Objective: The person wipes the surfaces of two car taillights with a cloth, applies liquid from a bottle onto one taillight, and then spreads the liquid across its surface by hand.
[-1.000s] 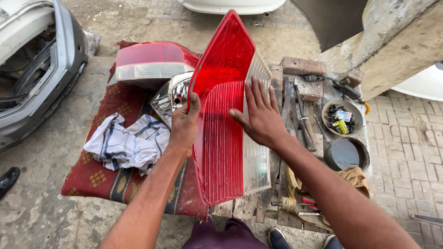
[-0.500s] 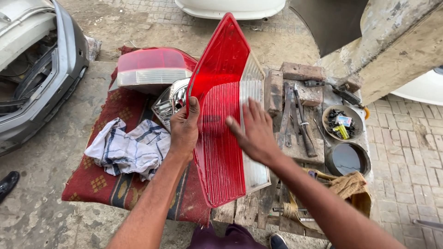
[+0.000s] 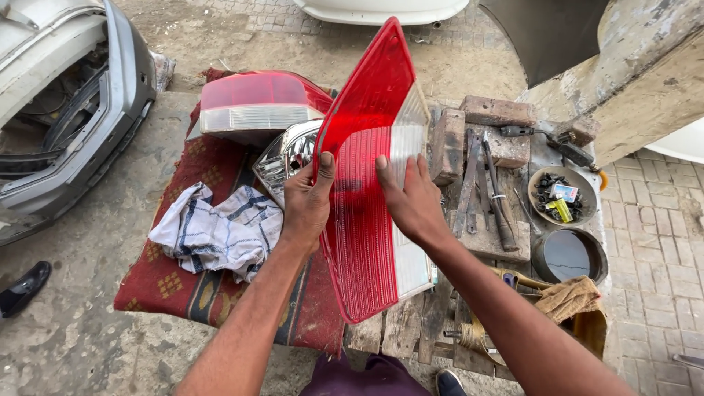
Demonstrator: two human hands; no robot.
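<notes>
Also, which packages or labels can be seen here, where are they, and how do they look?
Small white packet: in the round metal bowl on the bench, right of the tools; flat, rectangular.
Small yellow tube or bottle: same bowl, below the packet.
No signs or screens.

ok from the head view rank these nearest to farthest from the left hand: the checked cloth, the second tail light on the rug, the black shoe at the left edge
1. Checked cloth: on the rug just left of the left hand.
2. Second tail light: up the rug, beyond the hand and to its left.
3. Black shoe: on the ground at the far left edge, well off the rug.
</notes>
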